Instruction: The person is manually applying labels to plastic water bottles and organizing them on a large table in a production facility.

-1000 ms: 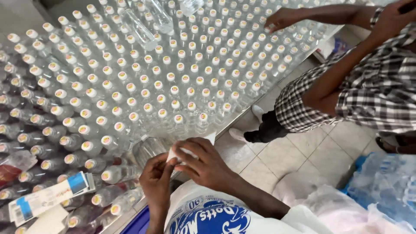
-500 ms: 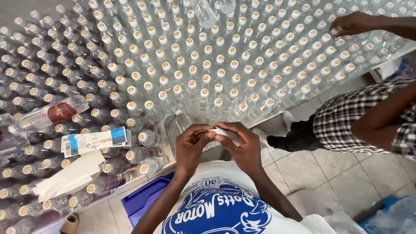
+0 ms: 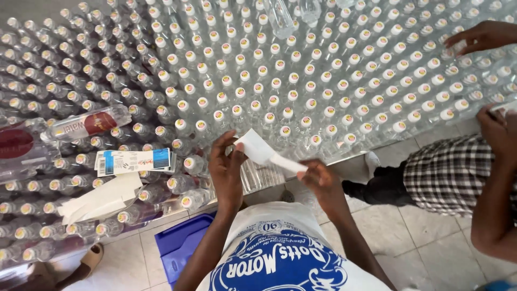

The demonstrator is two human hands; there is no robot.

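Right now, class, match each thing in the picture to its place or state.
Things:
1. white paper label strip
2. labelled clear plastic bottle with a red band
3. blue plastic crate
4. stack of blue-and-white printed labels

Places:
a. on the tiled floor
b. lying sideways across the bottle caps
c. stretched between both hands
d. lying flat on the bottles, beside plain white strips

Pairs: 1-c, 2-b, 3-a, 4-d

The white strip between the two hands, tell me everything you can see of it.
The white strip looks like thin paper or label backing, plain and unprinted on the side shown. It is wider at its upper left end, pinched by the left hand, and narrows to a band that runs down to the fingertips of the right hand. It is stretched between them, above the table edge and capped clear bottles.
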